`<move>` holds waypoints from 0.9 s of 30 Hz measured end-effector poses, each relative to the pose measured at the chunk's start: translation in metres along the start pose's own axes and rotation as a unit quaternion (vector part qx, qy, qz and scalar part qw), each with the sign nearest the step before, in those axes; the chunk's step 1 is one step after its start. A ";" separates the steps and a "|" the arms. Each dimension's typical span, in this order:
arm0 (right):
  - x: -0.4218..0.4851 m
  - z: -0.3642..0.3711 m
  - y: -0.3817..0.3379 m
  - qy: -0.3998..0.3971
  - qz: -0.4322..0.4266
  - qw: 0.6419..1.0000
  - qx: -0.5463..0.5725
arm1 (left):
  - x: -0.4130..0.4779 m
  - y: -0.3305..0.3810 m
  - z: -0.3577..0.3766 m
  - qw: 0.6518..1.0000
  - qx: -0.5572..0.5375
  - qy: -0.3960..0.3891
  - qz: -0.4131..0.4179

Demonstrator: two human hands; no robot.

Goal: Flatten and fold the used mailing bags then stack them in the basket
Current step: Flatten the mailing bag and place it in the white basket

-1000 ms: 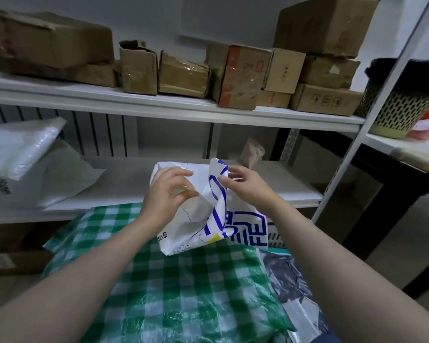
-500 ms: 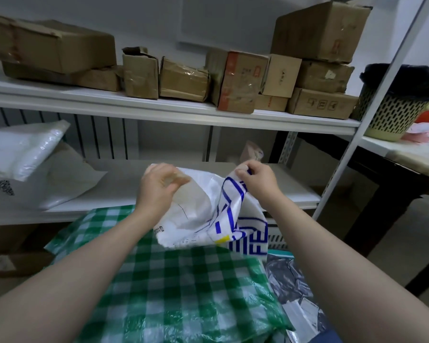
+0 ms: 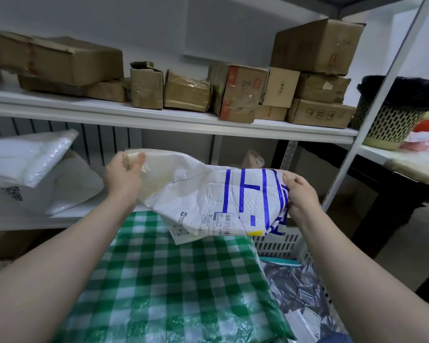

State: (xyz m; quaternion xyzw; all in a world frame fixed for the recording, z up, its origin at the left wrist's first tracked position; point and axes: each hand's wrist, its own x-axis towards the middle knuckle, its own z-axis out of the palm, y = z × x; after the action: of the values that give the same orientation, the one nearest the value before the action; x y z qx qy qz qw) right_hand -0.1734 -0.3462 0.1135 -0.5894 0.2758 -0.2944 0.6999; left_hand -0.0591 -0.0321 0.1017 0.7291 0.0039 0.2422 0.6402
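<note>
A white mailing bag point(image 3: 203, 194) with blue printed lines and a barcode label is stretched out in the air between my hands. My left hand point(image 3: 123, 177) pinches its upper left corner. My right hand point(image 3: 300, 194) grips its right edge by the blue print. The bag hangs crumpled above a green-and-white checked plastic sheet point(image 3: 174, 280). A white slotted basket point(image 3: 280, 241) stands at the lower right, with grey and dark mailing bags point(image 3: 300, 290) lying in it.
A white metal shelf point(image 3: 159, 117) carries several cardboard boxes point(image 3: 238, 92) above. More white mailing bags point(image 3: 27, 157) lie on the lower shelf at the left. A perforated bin point(image 3: 391, 120) with a black liner stands on a table at the right.
My hands have moved apart and up, pulling the folded, bunched bag open and wide. The left hand went up-left with one corner, the right hand went right.
</note>
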 end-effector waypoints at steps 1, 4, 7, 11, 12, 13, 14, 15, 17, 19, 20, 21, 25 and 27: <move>-0.001 -0.002 -0.001 0.003 0.004 1.000 0.007 | 0.000 0.004 0.000 1.000 0.011 0.007 0.002; -0.004 -0.007 -0.005 0.011 0.017 1.000 0.011 | 0.005 0.007 -0.004 0.999 0.038 0.034 0.002; -0.004 -0.012 -0.011 0.015 0.016 1.000 0.004 | 0.013 0.006 -0.007 0.994 0.084 0.062 0.013; -0.003 -0.014 -0.020 0.019 0.035 0.999 -0.002 | 0.012 0.018 -0.002 0.995 0.051 0.077 0.028; 0.000 -0.017 -0.019 0.026 0.049 0.998 0.010 | 0.011 0.023 0.000 0.997 0.002 0.067 0.026; 0.006 -0.019 -0.019 0.030 0.072 0.997 0.026 | 0.009 0.027 0.003 0.997 -0.051 0.048 0.010; 0.012 -0.022 -0.017 0.026 0.097 0.994 0.037 | 0.008 0.028 0.006 0.996 -0.088 0.027 -0.014; 0.016 -0.023 -0.014 0.030 0.138 0.989 0.040 | 0.006 0.026 0.009 0.994 -0.103 0.008 -0.047; 0.008 -0.020 -0.011 0.056 0.214 0.975 0.028 | -0.001 0.010 0.015 0.989 -0.077 -0.025 -0.121; -0.002 -0.018 -0.008 0.049 0.231 0.972 0.010 | -0.014 -0.011 0.021 0.982 -0.036 -0.065 -0.175; -0.007 -0.015 -0.006 0.031 0.227 0.973 0.001 | -0.022 -0.020 0.025 0.976 -0.022 -0.091 -0.198; -0.009 -0.014 -0.002 0.019 0.226 0.974 0.004 | -0.028 -0.031 0.029 0.966 -0.017 -0.114 -0.231; -0.007 -0.015 0.021 0.055 0.282 0.957 -0.028 | -0.046 -0.061 0.037 0.910 -0.063 -0.148 -0.382; -0.010 -0.015 0.028 0.063 0.287 0.953 -0.076 | -0.052 -0.076 0.036 0.914 -0.044 -0.139 -0.379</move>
State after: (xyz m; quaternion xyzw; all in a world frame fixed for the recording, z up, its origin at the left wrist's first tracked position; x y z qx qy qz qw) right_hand -0.1886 -0.3454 0.0839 -0.5166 0.4986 -0.0957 0.6894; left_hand -0.0691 -0.0684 0.0099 0.6705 0.1802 -0.1226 0.7092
